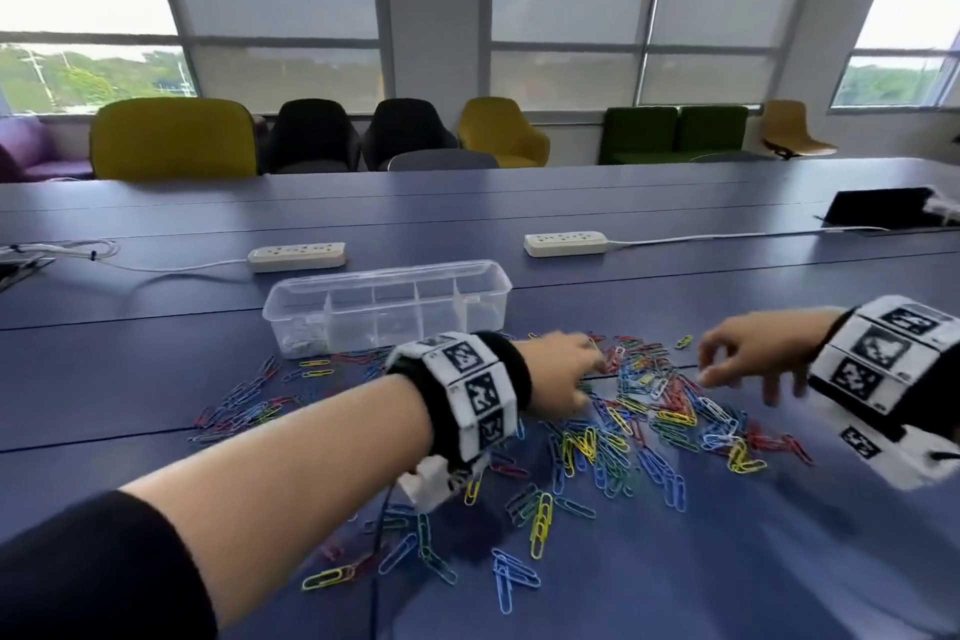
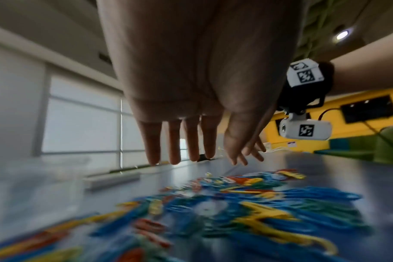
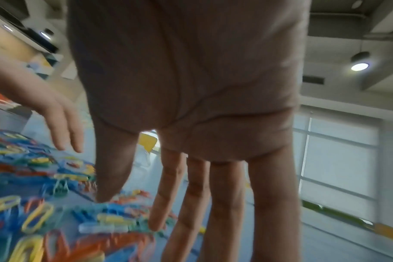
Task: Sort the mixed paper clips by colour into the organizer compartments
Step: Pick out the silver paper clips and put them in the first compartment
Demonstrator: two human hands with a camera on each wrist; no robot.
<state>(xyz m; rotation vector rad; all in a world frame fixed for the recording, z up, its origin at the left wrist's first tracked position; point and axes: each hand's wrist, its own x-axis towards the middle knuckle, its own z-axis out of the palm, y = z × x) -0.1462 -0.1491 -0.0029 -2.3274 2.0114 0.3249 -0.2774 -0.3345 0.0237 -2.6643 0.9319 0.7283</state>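
A heap of mixed paper clips [image 1: 649, 411] in blue, red, yellow, green and white is spread over the blue table [image 1: 130, 379]. Behind it stands a clear plastic organizer [image 1: 384, 276] with several compartments; its left-end one holds white clips [image 1: 304, 343]. My left hand [image 1: 571, 372] reaches over the far side of the heap. In the left wrist view this hand [image 2: 209, 147] has straight fingers and holds nothing above the blurred clips [image 2: 236, 203]. My right hand [image 1: 737, 359] hovers over the heap's right side. In the right wrist view its fingers [image 3: 224, 203] are spread and empty.
Two white power strips [image 1: 296, 256] [image 1: 565, 243] with cords lie behind the organizer. A black device [image 1: 878, 205] sits at the far right, and a bundle of cables [image 1: 62, 250] at the far left. Chairs [image 1: 171, 140] line the far table edge.
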